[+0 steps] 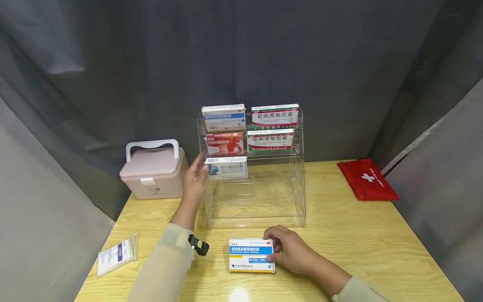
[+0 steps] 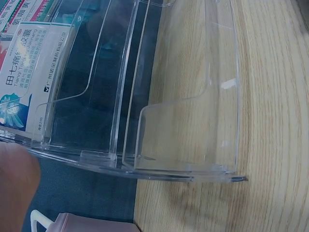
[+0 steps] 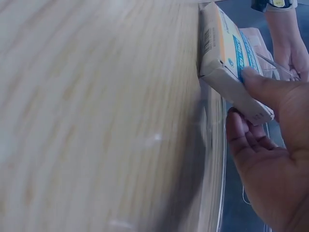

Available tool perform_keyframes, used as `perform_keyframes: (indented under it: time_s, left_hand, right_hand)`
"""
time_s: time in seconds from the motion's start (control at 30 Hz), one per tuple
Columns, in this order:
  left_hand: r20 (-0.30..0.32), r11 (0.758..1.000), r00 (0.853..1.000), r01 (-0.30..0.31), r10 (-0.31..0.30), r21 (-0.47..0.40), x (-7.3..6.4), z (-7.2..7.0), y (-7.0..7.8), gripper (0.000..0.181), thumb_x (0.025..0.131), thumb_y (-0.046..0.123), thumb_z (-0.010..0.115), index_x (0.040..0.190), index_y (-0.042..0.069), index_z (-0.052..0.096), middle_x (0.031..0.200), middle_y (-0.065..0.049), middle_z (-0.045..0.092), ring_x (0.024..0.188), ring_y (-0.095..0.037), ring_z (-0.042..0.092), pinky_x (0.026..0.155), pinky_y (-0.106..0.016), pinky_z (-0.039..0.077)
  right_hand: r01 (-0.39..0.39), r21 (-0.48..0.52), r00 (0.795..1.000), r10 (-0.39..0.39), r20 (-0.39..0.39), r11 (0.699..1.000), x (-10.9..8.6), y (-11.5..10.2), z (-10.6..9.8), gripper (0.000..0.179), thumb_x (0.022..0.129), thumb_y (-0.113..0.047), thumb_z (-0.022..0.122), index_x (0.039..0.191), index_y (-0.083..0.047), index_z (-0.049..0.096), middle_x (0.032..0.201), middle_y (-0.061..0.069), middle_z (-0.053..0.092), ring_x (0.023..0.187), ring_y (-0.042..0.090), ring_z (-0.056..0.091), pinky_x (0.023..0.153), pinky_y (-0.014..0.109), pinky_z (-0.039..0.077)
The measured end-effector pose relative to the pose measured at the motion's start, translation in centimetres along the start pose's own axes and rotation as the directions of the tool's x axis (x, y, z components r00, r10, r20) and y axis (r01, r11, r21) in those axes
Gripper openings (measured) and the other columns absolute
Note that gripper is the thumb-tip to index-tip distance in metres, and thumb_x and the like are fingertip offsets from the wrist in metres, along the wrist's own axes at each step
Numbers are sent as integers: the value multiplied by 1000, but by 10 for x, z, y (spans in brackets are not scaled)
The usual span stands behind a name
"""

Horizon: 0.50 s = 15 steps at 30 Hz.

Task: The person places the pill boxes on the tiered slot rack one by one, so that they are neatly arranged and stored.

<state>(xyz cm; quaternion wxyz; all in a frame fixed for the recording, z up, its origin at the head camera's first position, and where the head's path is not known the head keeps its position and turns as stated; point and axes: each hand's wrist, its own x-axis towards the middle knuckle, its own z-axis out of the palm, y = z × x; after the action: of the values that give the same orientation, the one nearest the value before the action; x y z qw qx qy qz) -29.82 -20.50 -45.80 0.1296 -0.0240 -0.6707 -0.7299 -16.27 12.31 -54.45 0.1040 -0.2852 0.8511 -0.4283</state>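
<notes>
A clear acrylic display rack (image 1: 255, 222) stands mid-table with several medicine boxes on its upper tiers. My left hand (image 1: 194, 178) grips the rack's left side, its thumb by a white-and-grey medicine box (image 1: 230, 168) on the third tier. In the left wrist view, part of that hand (image 2: 17, 186) shows at the rack's edge. My right hand (image 1: 296, 253) pinches the right end of a white, blue and yellow capsule box (image 1: 247, 266) in front of the rack. The right wrist view shows the thumb on this box's printed face and the fingers behind it.
On the rack's right side sit two green-and-red boxes, the upper box (image 1: 274, 117) and lower box (image 1: 269, 141). A pink lidded case (image 1: 151, 167) stands left of the rack. A bagged white packet (image 1: 116, 256) lies front left, a red first aid pouch (image 1: 367, 180) far right.
</notes>
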Motion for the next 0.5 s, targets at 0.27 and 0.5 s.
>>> perform_keyframes:
  time_s: [0.27,0.5]
  left_hand:
    - [-9,1000,1000,-4,4,-1,0,0,0,60,113,2,51,170,6,34,178,-13,34,167,-27,30,137,-35,30]
    - [-12,1000,1000,23,-23,11,0,0,2,60,113,5,53,170,9,35,178,-10,34,166,-24,31,136,-34,31]
  right_hand:
    - [-27,41,989,33,-142,999,-1,-5,-11,19,99,-11,81,112,-22,72,103,-9,68,94,6,65,81,22,63]
    - [52,34,952,-40,-304,998,1,-22,-52,22,98,-2,79,114,-16,74,111,-2,74,102,12,72,88,25,68]
